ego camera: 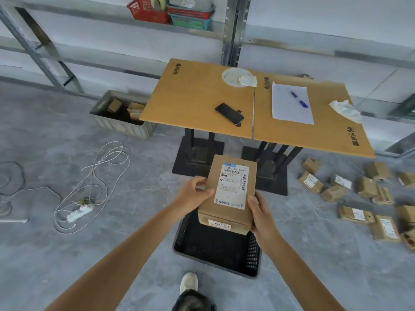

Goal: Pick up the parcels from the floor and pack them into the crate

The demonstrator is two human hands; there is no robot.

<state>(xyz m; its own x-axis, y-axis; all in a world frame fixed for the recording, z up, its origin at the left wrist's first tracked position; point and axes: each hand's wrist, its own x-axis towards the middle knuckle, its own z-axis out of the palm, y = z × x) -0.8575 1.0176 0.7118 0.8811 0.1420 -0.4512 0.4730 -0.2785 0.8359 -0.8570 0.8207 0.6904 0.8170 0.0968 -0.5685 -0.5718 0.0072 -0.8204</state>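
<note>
I hold a brown cardboard parcel with a white shipping label on top, above the far end of a black slatted crate on the floor. My left hand grips the parcel's left edge. At the near right corner, my right hand holds it. The crate's inside looks dark; I see nothing in it. Several more brown parcels lie scattered on the floor to the right.
Two wooden tables on black bases stand just beyond the crate, with a phone, paper and pen on them. A grey bin with boxes sits at the back left. A power strip and white cable lie left. My shoe is near the crate.
</note>
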